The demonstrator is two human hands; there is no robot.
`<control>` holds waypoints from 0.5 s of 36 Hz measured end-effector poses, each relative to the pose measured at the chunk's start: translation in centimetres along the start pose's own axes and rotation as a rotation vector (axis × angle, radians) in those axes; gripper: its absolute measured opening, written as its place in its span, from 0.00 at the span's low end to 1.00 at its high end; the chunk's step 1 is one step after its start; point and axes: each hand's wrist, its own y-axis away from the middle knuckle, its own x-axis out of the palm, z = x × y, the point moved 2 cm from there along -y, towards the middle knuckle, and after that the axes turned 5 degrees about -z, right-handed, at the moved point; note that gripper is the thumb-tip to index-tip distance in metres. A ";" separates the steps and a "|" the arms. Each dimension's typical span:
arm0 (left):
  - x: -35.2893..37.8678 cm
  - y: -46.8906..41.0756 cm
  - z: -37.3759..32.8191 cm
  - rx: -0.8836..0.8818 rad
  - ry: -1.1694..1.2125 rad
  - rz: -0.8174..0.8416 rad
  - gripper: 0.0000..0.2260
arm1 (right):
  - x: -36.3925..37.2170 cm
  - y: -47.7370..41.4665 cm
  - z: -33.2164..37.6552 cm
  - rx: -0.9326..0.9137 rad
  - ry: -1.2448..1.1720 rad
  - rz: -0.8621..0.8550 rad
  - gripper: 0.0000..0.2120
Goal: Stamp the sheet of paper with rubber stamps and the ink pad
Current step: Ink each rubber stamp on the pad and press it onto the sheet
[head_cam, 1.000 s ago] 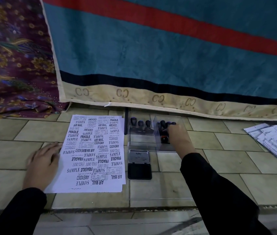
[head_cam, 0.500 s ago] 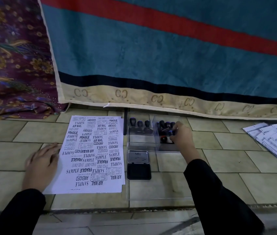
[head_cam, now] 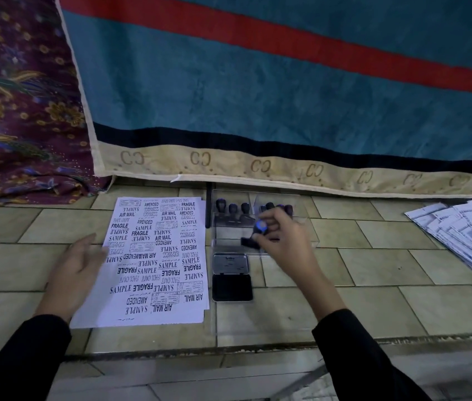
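A white sheet of paper (head_cam: 153, 261) lies on the tiled floor, crowded with black stamp prints. My left hand (head_cam: 74, 273) rests flat on the sheet's left edge, fingers spread. To the right of the sheet an ink pad (head_cam: 231, 286) lies open, its lid (head_cam: 230, 263) folded back. Beyond it a clear plastic case (head_cam: 229, 224) holds a row of black rubber stamps (head_cam: 233, 211). My right hand (head_cam: 282, 241) hovers just above the case's near edge, closed on a rubber stamp (head_cam: 255, 235) with a blue-topped knob, tilted toward the left.
A teal blanket (head_cam: 257, 96) with a red stripe and cream border hangs behind the case. A patterned maroon cloth (head_cam: 20, 105) lies at the back left. A fanned stack of papers (head_cam: 466, 235) sits at the far right. A step edge (head_cam: 229, 350) runs across in front.
My right hand has lifted a stamp out of the case and drawn it back toward the ink pad. My left hand stayed on the sheet's edge.
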 end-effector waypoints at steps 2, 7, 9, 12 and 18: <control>1.4 0.9 -1.8 0.163 -0.100 0.010 0.25 | 0.9 1.3 0.5 -0.024 0.023 0.071 0.17; 7.7 5.3 -5.6 0.469 -0.325 0.227 0.37 | 2.5 3.5 0.5 -0.093 0.097 0.161 0.13; 10.2 6.7 -6.3 0.546 -0.416 0.300 0.43 | 2.8 3.9 0.4 -0.085 0.088 0.180 0.15; 12.8 8.0 -6.5 0.570 -0.481 0.341 0.49 | 3.0 4.3 0.4 -0.115 0.100 0.227 0.15; 14.2 8.4 -6.1 0.526 -0.463 0.332 0.50 | 3.4 4.8 0.6 -0.143 0.104 0.278 0.15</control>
